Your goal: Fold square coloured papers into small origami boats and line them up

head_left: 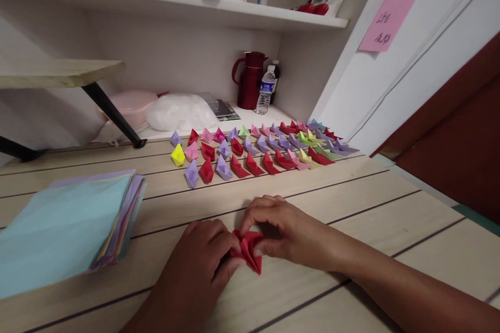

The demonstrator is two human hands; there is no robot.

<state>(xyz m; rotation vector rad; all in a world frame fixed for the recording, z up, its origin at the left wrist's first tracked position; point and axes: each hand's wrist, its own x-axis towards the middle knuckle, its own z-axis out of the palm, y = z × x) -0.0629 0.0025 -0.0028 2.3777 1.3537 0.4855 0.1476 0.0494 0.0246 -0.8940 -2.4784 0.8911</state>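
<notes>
A small folded red paper piece [252, 252] is held low over the wooden-plank table, between my two hands. My left hand [209, 252] pinches its left side with thumb and fingers. From the right, my right hand [275, 223] grips it with the thumb on the near side and a finger on top. The paper shows several creased flaps and a pointed end toward me. Beyond my hands stand rows of small folded paper boats [253, 164] in red, purple, pink, yellow and green. The undersides of my fingers are hidden.
A stack of coloured paper sheets [66, 223], light blue on top, lies at the left. Behind the boats are a dark red jug [250, 83], a water bottle [265, 91] and a white plastic bag [182, 112]. A small riser with black legs [113, 114] stands back left.
</notes>
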